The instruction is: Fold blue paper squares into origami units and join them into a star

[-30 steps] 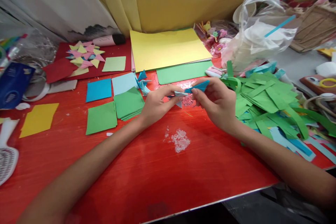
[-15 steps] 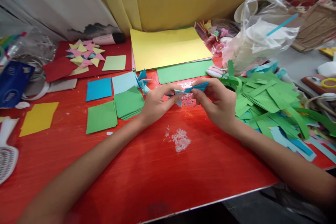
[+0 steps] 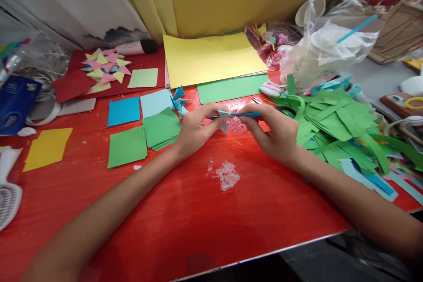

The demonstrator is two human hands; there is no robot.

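Between my two hands, above the red table (image 3: 198, 220), is a folded paper piece (image 3: 243, 114) in light and darker blue. My left hand (image 3: 200, 130) pinches its light blue end between thumb and fingers. At the darker blue end, my right hand (image 3: 274, 132) grips with thumb and fingertips. Part of the paper is hidden behind the fingers. Just beyond my left hand lies another blue folded paper piece (image 3: 179, 101). A stack of green paper squares (image 3: 161, 128) sits left of that hand, beside a light blue square (image 3: 156, 102).
Green paper strips (image 3: 340, 119) are heaped at the right, near black-handled scissors (image 3: 287, 111). Yellow sheets (image 3: 211, 59) lie at the back. Paper stars (image 3: 107, 66) rest on red paper at back left. A plastic bag (image 3: 330, 39) stands at back right.
The darker blue end in my right hand has tipped down and now looks narrower, nearly level. My right fingers have shifted slightly left along it; my left hand holds almost still.
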